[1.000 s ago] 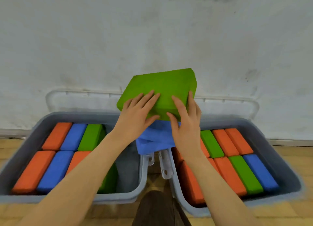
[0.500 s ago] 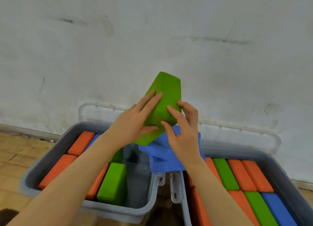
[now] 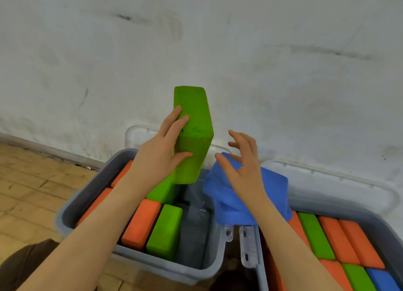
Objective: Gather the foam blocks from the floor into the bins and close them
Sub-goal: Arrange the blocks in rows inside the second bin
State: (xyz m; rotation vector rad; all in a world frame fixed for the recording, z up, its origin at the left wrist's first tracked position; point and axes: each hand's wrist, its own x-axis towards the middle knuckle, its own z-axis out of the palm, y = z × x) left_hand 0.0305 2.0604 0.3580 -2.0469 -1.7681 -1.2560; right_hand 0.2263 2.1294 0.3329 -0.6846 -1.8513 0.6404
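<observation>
The left hand is gripping a green block, fingers spread on its near face and thumb hooked round its lower side, holding it upright over the gap at the right end of the left bin. The right hand is hanging released just right of the block, fingers loosely spread, no longer touching it as it was half a second ago. A blue block is lying under that hand, across the bins' adjoining rims. Orange and green blocks are filling the left bin and the right bin. Since the earlier frame the green block is standing straighter and the view is sitting farther left.
</observation>
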